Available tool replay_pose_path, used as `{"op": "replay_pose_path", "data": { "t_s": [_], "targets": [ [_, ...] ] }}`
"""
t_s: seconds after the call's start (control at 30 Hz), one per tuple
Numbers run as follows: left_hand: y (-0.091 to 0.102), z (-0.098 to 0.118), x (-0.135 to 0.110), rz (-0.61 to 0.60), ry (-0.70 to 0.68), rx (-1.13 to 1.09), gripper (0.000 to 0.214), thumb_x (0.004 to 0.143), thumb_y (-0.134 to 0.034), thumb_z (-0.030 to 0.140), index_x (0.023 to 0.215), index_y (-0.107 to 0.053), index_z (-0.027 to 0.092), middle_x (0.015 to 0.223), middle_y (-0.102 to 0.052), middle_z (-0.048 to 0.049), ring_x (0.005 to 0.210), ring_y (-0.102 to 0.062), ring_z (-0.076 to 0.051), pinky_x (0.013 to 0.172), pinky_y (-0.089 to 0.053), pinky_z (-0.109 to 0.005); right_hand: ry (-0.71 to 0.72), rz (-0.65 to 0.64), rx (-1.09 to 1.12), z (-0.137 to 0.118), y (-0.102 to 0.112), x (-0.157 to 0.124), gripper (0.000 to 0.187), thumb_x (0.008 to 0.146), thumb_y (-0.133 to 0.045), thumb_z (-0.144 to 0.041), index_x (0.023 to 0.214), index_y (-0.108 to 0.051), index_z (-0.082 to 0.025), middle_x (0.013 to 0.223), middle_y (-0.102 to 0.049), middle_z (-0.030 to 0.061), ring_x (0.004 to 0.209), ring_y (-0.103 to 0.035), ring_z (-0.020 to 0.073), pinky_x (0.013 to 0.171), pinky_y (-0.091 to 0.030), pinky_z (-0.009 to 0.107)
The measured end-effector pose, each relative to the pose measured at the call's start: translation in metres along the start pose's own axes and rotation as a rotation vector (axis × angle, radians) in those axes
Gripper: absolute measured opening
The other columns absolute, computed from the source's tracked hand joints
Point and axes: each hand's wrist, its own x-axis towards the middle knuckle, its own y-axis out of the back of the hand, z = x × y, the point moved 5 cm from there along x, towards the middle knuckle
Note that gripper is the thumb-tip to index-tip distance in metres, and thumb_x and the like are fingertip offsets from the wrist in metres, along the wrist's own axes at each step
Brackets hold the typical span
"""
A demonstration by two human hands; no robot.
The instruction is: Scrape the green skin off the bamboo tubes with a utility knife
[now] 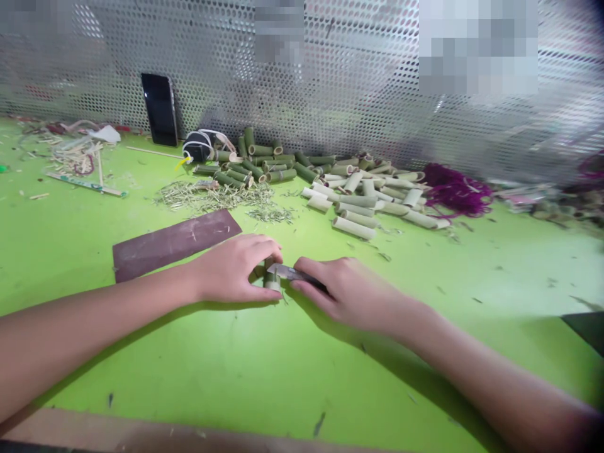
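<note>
Between the thumb and fingers of my left hand (245, 267) is a short bamboo tube (272, 284), held on the green tabletop. Part of its skin is green, and its lower end looks pale. My right hand (346, 289) is closed around the dark handle of a utility knife (304, 277). The knife's blade points left and lies against the tube's side. Behind my left forearm lies a flat brown strip (177, 245), possibly sandpaper, with pale dust on it. My left palm hides part of the tube.
Beyond my hands lie green bamboo tubes (280, 175), pale peeled tubes (353, 228) and a heap of shavings (212, 198). Purple string (457, 190) is bunched at the right. A phone (160, 110) leans on the perforated metal panel (358, 75). A dark object (587, 330) sits at the right edge.
</note>
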Motion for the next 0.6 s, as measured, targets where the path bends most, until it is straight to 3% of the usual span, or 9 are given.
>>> {"op": "replay_pose_path", "data": {
  "t_s": [0.2,0.33,0.6],
  "targets": [
    [0.000,-0.001,0.002,-0.011,-0.011,0.004,0.038,0.085,-0.078,0.046,0.106,-0.059,0.022,0.118,-0.070,-0.0104,0.113,-0.064,-0.030,0.095,-0.052,-0.043,-0.004,0.043,-0.102,-0.010,0.000,0.005,0.025,0.105,-0.044,-0.033,0.101,-0.065,-0.020,0.067,-0.069,0.0021,0.049,-0.053,0.0153,0.053,-0.028,0.029],
    [-0.001,-0.003,0.003,-0.026,-0.092,0.018,0.032,0.089,-0.074,0.046,0.102,-0.059,0.021,0.110,-0.068,-0.0093,0.111,-0.063,-0.030,0.094,-0.050,-0.044,-0.007,0.029,-0.070,-0.011,-0.001,0.007,0.023,0.106,-0.044,-0.034,0.100,-0.063,-0.021,0.068,-0.069,0.0019,0.050,-0.054,0.0150,0.053,-0.026,0.029],
    [0.000,-0.003,0.000,-0.043,-0.106,0.052,0.027,0.091,-0.068,0.045,0.106,-0.067,0.021,0.122,-0.062,-0.0118,0.110,-0.062,-0.029,0.093,-0.051,-0.043,0.038,0.007,-0.010,-0.012,-0.001,0.003,0.022,0.106,-0.046,-0.035,0.098,-0.059,-0.021,0.066,-0.065,-0.0003,0.050,-0.051,0.0134,0.054,-0.024,0.028]
  ]
}}
